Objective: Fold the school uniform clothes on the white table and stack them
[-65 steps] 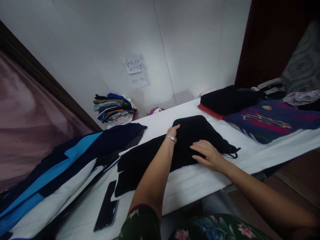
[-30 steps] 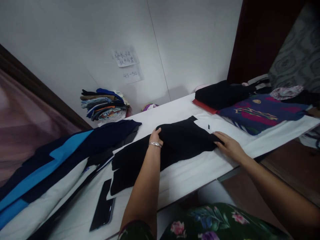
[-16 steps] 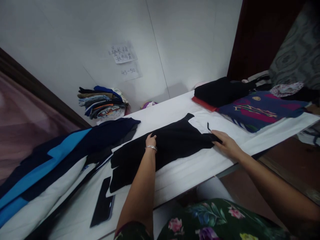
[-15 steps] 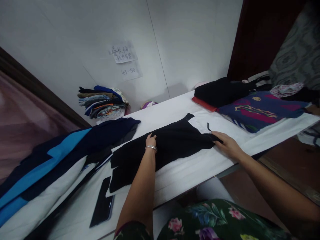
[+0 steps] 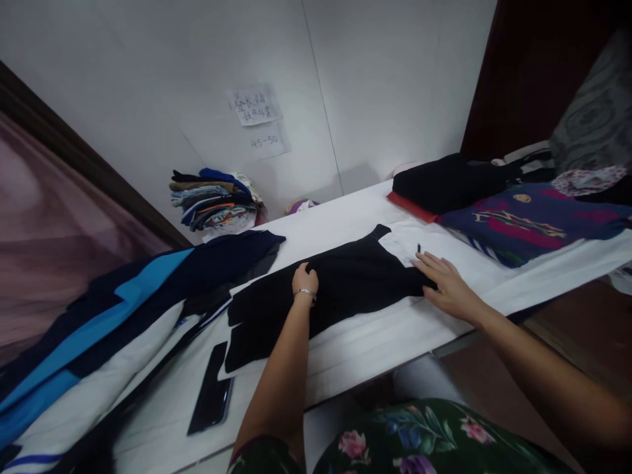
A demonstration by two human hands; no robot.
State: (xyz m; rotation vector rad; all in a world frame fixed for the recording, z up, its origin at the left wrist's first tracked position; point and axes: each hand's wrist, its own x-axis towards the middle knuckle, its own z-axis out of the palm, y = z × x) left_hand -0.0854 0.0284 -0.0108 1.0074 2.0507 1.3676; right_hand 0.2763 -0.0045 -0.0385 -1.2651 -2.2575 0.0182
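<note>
The black garment (image 5: 353, 273) is shown lying lengthwise on the white table (image 5: 328, 220), hem at the left, neck end at the right. Two seconds or so earlier its neck end was bunched; the neckline is now spread, with the far strap (image 5: 382, 231) laid out as a point and the near strap (image 5: 419, 279) drawn toward the right hand (image 5: 450, 284). Half a second ago the near strap was pinched in that hand; now the fingers are extended and parted from the thumb over it, and the pinch appears to have been given up. The left hand (image 5: 305, 282) is bent over the body of the garment, near its far edge; whether cloth is gripped there cannot be told. A small dark strip (image 5: 419, 248) is seen just beyond the right fingertips. By these signs, the straightening of the neck end is judged nearly complete, and no fold across the body is seen.
</note>
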